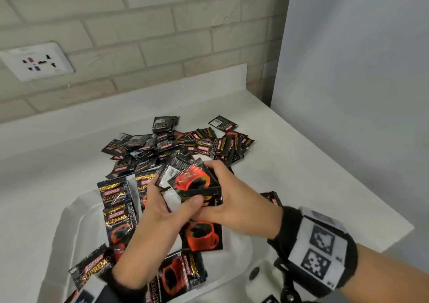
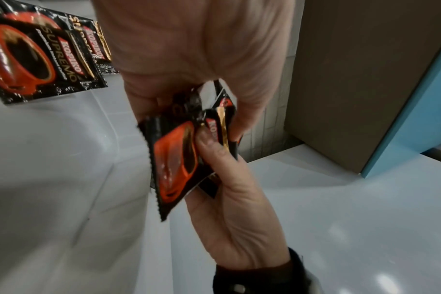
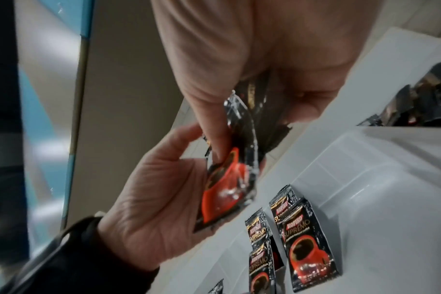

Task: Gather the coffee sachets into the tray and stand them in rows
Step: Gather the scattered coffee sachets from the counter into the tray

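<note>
Both hands meet over the white tray [image 1: 76, 221] and hold one small bundle of black-and-red coffee sachets [image 1: 195, 182]. My left hand [image 1: 162, 207] grips the bundle from the left with its thumb on top. My right hand [image 1: 234, 200] grips it from the right. The left wrist view shows the bundle [image 2: 174, 165] pinched between the left hand [image 2: 189, 49] and the right hand [image 2: 234, 218]. Several sachets [image 1: 118, 212] stand or lean in the tray, and others [image 1: 202, 233] lie flat. A loose pile of sachets [image 1: 176, 145] covers the counter behind the tray.
The white counter [image 1: 301, 163] ends in an edge at the right, beside a pale blue panel [image 1: 348, 70]. A brick wall with a socket plate [image 1: 37, 61] runs behind. In the right wrist view, sachets [image 3: 307, 248] stand against the tray's wall [image 3: 390, 199].
</note>
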